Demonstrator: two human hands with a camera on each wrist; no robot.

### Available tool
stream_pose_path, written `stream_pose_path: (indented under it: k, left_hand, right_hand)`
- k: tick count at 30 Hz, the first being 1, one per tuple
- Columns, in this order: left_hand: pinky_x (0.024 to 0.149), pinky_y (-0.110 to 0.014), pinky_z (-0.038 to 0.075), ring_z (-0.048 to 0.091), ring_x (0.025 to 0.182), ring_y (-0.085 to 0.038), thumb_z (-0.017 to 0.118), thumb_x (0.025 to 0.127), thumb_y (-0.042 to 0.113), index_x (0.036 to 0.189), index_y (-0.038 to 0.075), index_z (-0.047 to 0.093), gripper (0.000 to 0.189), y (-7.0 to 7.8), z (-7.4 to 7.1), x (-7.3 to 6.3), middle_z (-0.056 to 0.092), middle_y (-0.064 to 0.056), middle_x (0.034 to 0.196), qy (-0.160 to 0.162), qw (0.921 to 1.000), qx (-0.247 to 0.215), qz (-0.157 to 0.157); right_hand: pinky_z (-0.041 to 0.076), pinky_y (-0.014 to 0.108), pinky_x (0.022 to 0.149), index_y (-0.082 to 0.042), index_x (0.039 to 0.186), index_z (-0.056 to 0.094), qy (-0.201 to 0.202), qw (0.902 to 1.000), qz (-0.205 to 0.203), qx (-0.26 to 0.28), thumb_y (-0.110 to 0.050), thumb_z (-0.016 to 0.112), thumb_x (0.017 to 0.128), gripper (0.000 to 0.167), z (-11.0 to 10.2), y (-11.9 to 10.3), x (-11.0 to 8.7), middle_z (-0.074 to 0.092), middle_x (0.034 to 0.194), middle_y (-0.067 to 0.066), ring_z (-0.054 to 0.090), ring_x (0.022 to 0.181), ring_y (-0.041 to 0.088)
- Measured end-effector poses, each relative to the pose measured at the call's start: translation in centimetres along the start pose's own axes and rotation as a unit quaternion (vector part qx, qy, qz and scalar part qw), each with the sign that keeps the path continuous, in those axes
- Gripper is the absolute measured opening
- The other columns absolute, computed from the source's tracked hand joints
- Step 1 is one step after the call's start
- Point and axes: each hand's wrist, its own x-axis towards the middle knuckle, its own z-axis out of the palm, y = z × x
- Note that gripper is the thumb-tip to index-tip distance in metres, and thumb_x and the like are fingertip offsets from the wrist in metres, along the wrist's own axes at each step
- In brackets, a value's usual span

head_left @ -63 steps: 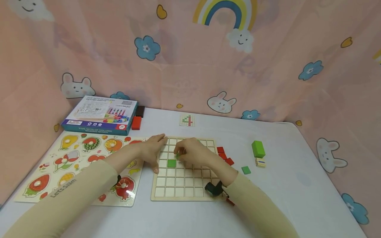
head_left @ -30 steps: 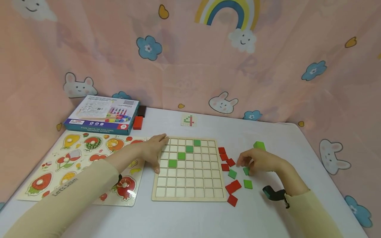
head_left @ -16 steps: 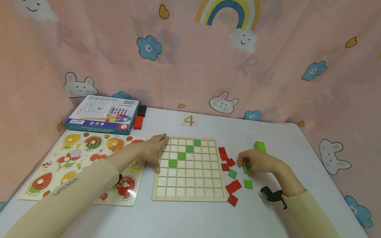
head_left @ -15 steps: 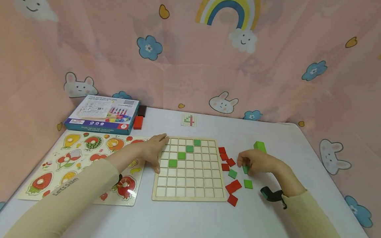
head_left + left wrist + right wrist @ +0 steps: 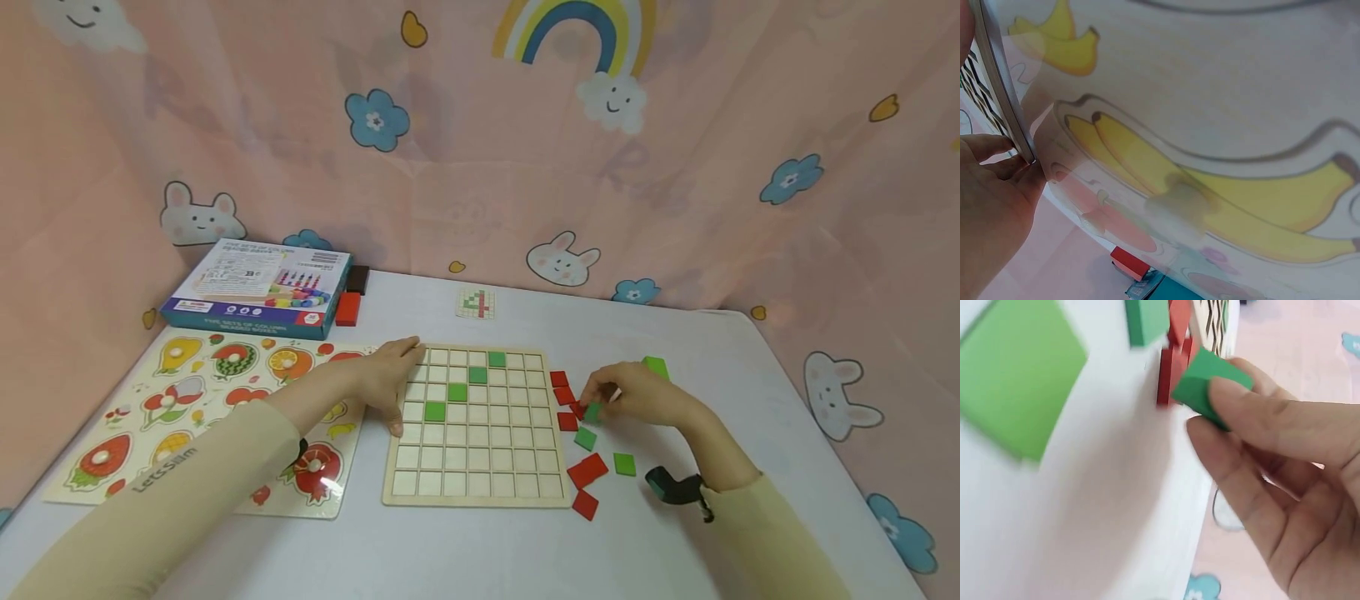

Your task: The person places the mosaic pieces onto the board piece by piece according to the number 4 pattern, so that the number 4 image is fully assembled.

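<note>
Between the thumb and fingers of my right hand (image 5: 637, 393) is a small green square tile (image 5: 1200, 384), raised just off the table near the red tiles (image 5: 564, 396). My left hand (image 5: 384, 382) rests against the left edge of the wooden grid board (image 5: 480, 502), fingers spread; in the left wrist view its fingertips touch the board's side. Several green tiles (image 5: 435, 412) sit in the board's cells along a diagonal. Loose on the table are another green tile (image 5: 586, 438) close to the board and a green tile (image 5: 624, 464) farther right.
A fruit puzzle board (image 5: 202, 450) lies at the left, under the left forearm. Behind it stands a boxed set (image 5: 255, 287) with a red block (image 5: 348, 309) beside it. A small pattern card (image 5: 476, 304) lies beyond the grid. A green block (image 5: 656, 367) is partly behind the right hand.
From the grid my right hand has moved right to the loose tiles, picked up a green tile, and now carries it slightly left. The left hand stays at the board's edge.
</note>
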Motion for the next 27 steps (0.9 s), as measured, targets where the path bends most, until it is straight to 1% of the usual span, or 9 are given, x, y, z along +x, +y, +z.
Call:
stream_pose_path:
  k: [3,9,11,13,17,23,27]
  left_hand:
    - [0.125,-0.058,0.019,0.010,0.152,-0.047,0.094,0.062,0.034,0.155,-0.006,0.013,0.130,0.0,0.1,0.1,0.007,-0.029,0.164,0.001,1.0000,0.000,0.002]
    - [0.125,-0.057,0.019,0.010,0.153,-0.047,0.094,0.062,0.034,0.155,-0.006,0.013,0.130,0.0,0.1,0.2,0.007,-0.029,0.164,0.001,1.0000,0.001,-0.001]
    - [0.125,-0.057,0.019,0.010,0.153,-0.046,0.094,0.062,0.034,0.156,-0.005,0.013,0.130,0.0,0.1,0.1,0.007,-0.028,0.164,0.000,1.0000,0.001,-0.003]
    - [0.125,-0.057,0.019,0.010,0.153,-0.046,0.094,0.062,0.035,0.156,-0.005,0.013,0.130,0.0,0.1,0.1,0.007,-0.028,0.164,0.000,1.0000,0.001,-0.005]
    - [0.125,-0.056,0.019,0.010,0.153,-0.046,0.094,0.062,0.035,0.156,-0.005,0.013,0.130,0.0,0.0,0.1,0.007,-0.028,0.165,-0.001,1.0000,0.001,-0.006]
    - [0.125,-0.056,0.020,0.011,0.153,-0.046,0.093,0.062,0.037,0.156,-0.005,0.013,0.130,0.0,0.1,0.2,0.008,-0.028,0.164,0.000,0.9999,0.008,-0.009]
    - [0.125,-0.056,0.020,0.012,0.152,-0.046,0.093,0.062,0.037,0.155,-0.006,0.014,0.130,-0.1,0.1,0.2,0.008,-0.029,0.164,0.001,0.9999,0.008,-0.008]
  right_hand:
    - [0.055,0.021,0.076,-0.015,0.094,0.072,0.022,0.9996,-0.012,0.013,0.000,0.072,0.083,0.018,0.6,-0.9,0.7,0.071,0.092,-0.004,0.061,0.086,0.013]
    - [0.054,0.021,0.074,-0.016,0.093,0.071,0.035,0.9974,-0.045,0.044,-0.004,0.074,0.084,0.016,2.4,-3.1,2.7,0.071,0.089,-0.003,0.060,0.084,0.011]
    - [0.054,0.022,0.076,-0.016,0.094,0.071,0.034,0.9961,-0.059,0.056,-0.005,0.074,0.084,0.015,3.1,-4.0,3.5,0.071,0.089,-0.003,0.060,0.083,0.010]
    - [0.054,0.022,0.077,-0.017,0.094,0.071,0.024,0.9949,-0.064,0.074,-0.006,0.074,0.084,0.015,3.7,-5.1,4.2,0.070,0.090,-0.003,0.061,0.084,0.011]
    - [0.056,0.023,0.076,-0.017,0.094,0.073,0.008,0.9907,-0.088,0.103,-0.005,0.074,0.084,0.015,4.9,-7.5,5.6,0.072,0.092,-0.001,0.063,0.085,0.012]
    - [0.056,0.020,0.081,-0.013,0.097,0.075,-0.003,0.9887,-0.113,0.098,-0.006,0.074,0.086,0.013,6.9,-11.0,7.6,0.074,0.094,-0.002,0.063,0.085,0.006]
    - [0.055,0.017,0.078,-0.013,0.097,0.075,-0.015,0.9888,-0.116,0.092,-0.005,0.072,0.088,0.013,8.3,-12.8,8.6,0.073,0.093,-0.002,0.062,0.083,0.003]
